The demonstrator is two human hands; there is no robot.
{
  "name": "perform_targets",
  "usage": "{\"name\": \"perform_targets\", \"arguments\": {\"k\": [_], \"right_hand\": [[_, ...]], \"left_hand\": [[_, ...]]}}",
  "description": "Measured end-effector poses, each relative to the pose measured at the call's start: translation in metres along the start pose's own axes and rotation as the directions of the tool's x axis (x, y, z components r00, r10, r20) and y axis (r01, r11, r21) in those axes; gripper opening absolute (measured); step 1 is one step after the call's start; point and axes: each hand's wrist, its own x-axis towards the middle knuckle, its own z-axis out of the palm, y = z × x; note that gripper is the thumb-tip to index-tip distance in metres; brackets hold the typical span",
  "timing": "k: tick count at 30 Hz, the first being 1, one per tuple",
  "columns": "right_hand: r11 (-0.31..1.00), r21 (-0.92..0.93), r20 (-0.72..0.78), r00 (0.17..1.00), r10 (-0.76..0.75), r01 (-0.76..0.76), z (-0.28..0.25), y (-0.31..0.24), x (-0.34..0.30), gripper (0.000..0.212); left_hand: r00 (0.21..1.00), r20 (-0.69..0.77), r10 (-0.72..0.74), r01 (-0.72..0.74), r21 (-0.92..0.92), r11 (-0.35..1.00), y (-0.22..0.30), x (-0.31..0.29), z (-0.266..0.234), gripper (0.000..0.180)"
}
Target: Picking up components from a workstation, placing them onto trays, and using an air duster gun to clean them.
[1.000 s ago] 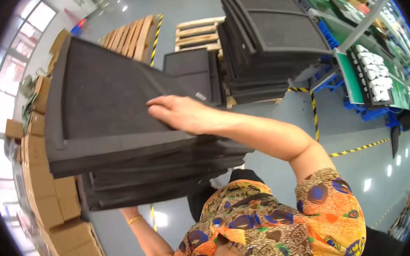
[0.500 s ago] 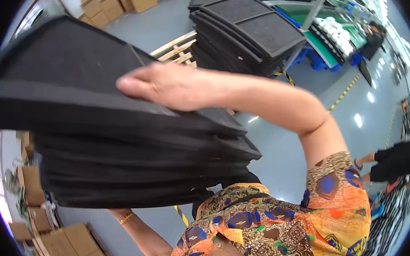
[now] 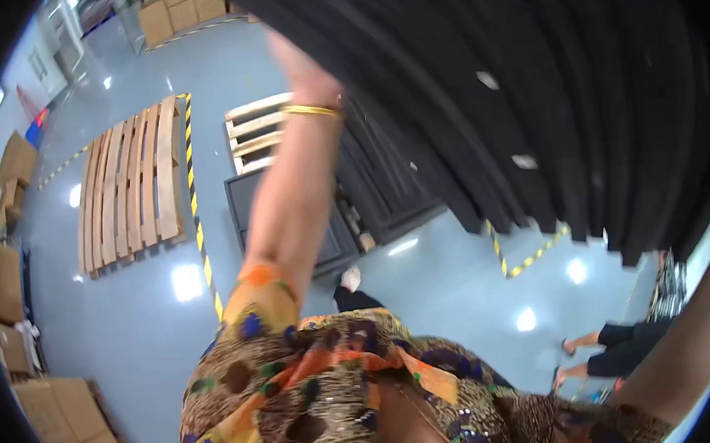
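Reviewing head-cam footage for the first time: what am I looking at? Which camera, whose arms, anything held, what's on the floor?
No machine here: a person works bare-handed. The camera is the left of two fisheyes worn on the head, looking down, so straight edges bend toward the rim.

The patterned shirt is the wearer's. The left hand, above a gold bracelet, is partly visible; its fingers are hidden. The right arm enters at lower right, its hand out of sight.

The stack of black panels filling the upper right appears to be carried, though the grip is hidden.

On the grey floor are a slatted wooden pallet, striped tape and cardboard boxes. Another person's legs show at right.
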Motion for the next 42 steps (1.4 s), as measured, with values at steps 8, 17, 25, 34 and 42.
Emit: {"name": "perform_targets", "arguments": {"k": [8, 17, 25, 34, 42], "right_hand": [[0.996, -0.086, -0.042, 0.999, 0.008, -0.011, -0.006, 0.072, 0.113, 0.051], [0.908, -0.346, -0.041, 0.963, -0.267, 0.236, 0.038, 0.13, 0.326, 0.051], [0.76, -0.607, -0.075, 0.935, -0.346, 0.232, 0.087, 0.191, 0.485, 0.052], [0.568, -0.736, 0.097, 0.888, -0.449, 0.368, 0.083, 0.161, 0.363, 0.054], [0.729, -0.649, 0.023, 0.963, -0.269, 0.219, 0.037, 0.199, 0.259, 0.044]], "left_hand": [[0.799, 0.113, -0.591, 0.552, -0.527, 0.646, -0.17, 0.017, -0.042, 0.056], [0.644, 0.014, -0.765, 0.622, -0.591, 0.513, -0.276, 0.051, -0.107, 0.056], [0.636, -0.664, -0.394, 0.685, 0.25, 0.684, -0.331, 0.074, -0.298, 0.056], [0.656, -0.67, -0.349, 0.749, 0.517, 0.415, -0.306, 0.121, -0.307, 0.046], [0.89, -0.194, -0.412, 0.34, 0.885, 0.318, -0.209, 0.184, -0.217, 0.066]]}}
